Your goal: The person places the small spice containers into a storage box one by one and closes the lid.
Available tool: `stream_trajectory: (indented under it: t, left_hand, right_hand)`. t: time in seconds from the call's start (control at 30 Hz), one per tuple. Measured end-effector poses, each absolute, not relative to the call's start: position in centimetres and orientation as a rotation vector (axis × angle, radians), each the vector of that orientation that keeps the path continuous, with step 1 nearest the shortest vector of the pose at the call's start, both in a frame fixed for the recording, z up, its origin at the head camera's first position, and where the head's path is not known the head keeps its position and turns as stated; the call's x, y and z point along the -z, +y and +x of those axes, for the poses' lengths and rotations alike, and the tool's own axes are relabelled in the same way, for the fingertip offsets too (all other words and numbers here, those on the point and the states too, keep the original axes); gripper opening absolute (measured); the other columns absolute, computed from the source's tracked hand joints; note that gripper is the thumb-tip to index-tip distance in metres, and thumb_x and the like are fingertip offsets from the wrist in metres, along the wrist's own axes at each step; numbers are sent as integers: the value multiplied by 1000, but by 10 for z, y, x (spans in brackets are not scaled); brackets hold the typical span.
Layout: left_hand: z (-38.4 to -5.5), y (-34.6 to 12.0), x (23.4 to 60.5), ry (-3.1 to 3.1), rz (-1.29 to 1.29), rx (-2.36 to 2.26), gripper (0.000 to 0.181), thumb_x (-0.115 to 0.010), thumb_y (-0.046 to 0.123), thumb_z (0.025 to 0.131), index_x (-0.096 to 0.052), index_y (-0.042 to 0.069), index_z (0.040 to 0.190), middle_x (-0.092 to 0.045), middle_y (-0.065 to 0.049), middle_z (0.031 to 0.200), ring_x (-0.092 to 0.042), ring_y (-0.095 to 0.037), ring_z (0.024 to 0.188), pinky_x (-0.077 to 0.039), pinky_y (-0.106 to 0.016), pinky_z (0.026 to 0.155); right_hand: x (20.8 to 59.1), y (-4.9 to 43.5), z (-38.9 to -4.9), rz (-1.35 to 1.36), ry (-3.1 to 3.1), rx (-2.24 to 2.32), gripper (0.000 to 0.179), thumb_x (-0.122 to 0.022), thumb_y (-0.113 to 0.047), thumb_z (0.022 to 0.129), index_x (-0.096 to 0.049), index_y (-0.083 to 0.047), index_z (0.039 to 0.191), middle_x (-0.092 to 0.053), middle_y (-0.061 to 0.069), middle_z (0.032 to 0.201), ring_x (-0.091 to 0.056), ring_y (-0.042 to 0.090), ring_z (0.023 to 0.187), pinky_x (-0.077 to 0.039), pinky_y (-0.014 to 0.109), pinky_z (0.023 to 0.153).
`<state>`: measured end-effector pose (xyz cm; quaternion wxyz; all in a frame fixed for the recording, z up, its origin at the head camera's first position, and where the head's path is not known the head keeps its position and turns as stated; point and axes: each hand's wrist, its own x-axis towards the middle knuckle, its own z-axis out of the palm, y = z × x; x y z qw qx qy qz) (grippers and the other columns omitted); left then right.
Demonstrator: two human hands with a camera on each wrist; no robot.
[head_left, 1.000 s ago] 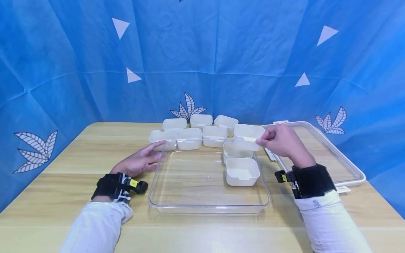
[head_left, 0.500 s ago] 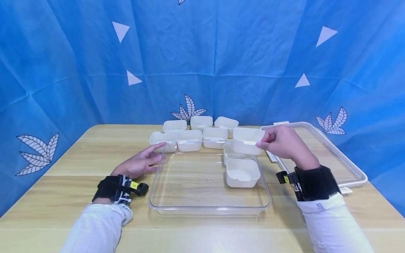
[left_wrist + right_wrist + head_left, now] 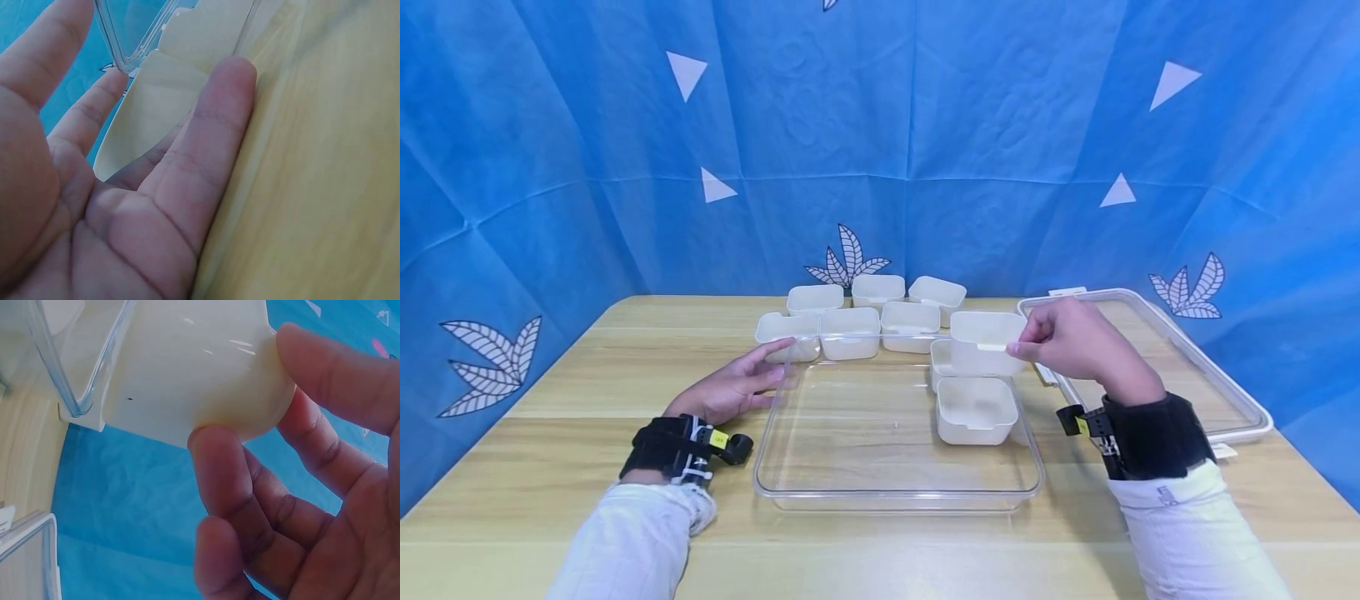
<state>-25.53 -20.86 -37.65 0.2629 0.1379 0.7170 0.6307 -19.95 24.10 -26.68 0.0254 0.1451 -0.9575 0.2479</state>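
Note:
My right hand (image 3: 1078, 346) pinches the right side of a small cream plastic box (image 3: 985, 350), holding it level over the back right part of a large clear plastic bin (image 3: 895, 492). In the right wrist view, thumb and fingertips press on the rounded corner of that cream box (image 3: 187, 375). Two more cream boxes stand inside the bin along its right side: the front one (image 3: 977, 412) shows fully, and the one behind it (image 3: 938, 365) is partly hidden by the held box. At the bin's left wall rests my left hand (image 3: 730, 387), fingers extended, gripping nothing.
Behind the bin, several cream boxes (image 3: 850, 333) stand in two rows on the wooden table (image 3: 512, 467). A clear lid with a white rim (image 3: 1232, 400) lies at the right, under my right forearm. A blue patterned cloth (image 3: 880, 125) hangs behind the table.
My right hand has lowered the pinched box and brought it slightly nearer, so it covers more of the box behind the front one. The left hand stays at the bin's left wall.

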Motion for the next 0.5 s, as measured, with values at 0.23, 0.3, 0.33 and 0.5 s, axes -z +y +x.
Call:
stream_trajectory:
  t: [0.23, 0.3, 0.33, 0.5]
  left_hand:
    - [-255, -208, 376, 1943, 359, -1708, 70, -53, 26, 101, -11, 18, 157, -3, -20, 158, -18, -43, 141, -30, -53, 110]
    - [-255, -208, 376, 1948, 356, -1704, 70, -53, 26, 101, -12, 18, 157, 0, -18, 159, -14, -42, 142, -27, -55, 110]
    - [-254, -208, 376, 1950, 356, -1702, 70, -53, 26, 101, -12, 18, 157, 2, -18, 159, -12, -42, 143, -26, -55, 110]
    - [-254, -208, 376, 1950, 358, -1700, 70, -53, 25, 101, -11, 17, 157, -2, -20, 159, -17, -43, 142, -29, -54, 110]
  right_hand:
    - [262, 240, -196, 483, -2978, -753, 17, -75, -19, 85, -68, -13, 70, -56, -6, 57, -48, 16, 58, -39, 33, 56]
    - [261, 239, -195, 493, -2986, -744, 18, -75, -19, 85, -68, -13, 70, -57, -6, 57, -49, 16, 59, -40, 33, 56]
    - [260, 239, -194, 496, -2991, -739, 18, -75, -20, 85, -67, -13, 70, -57, -6, 58, -50, 16, 59, -41, 33, 57]
    - [258, 238, -191, 528, -3007, -723, 19, -75, -21, 85, -67, -14, 69, -58, -6, 61, -52, 16, 60, -43, 33, 58]
